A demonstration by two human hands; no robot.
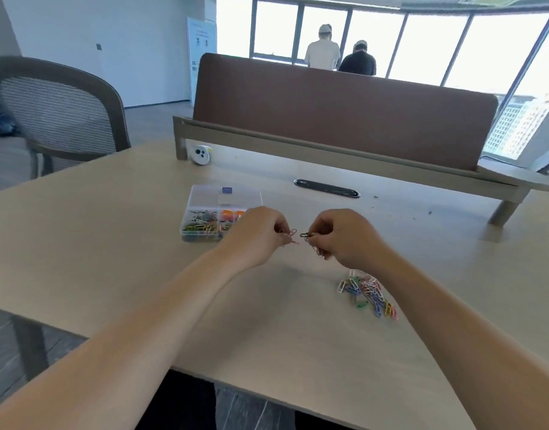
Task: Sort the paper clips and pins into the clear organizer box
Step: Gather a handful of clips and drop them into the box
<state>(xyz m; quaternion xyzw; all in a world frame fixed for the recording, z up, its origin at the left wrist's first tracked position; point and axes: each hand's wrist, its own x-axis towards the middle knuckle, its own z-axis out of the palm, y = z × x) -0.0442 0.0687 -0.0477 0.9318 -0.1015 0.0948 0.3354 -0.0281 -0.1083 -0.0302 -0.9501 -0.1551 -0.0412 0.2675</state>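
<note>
The clear organizer box (204,193) stands open on the pale desk, its lid folded back; its near compartments hold mixed coloured clips and orange pins. My left hand (254,232) pinches a few red paper clips (291,234) just right of the box. My right hand (344,234) pinches dark paper clips (307,235) a short gap away, fingertips facing the left hand's. A loose pile of coloured paper clips (367,293) lies on the desk under my right forearm's left side.
A brown divider panel (344,110) on a grey rail closes the desk's far side, with a cable slot (326,188) in front and a small white round device (201,155) at its left end. A mesh chair (59,110) stands at the left. Two people stand by the far windows.
</note>
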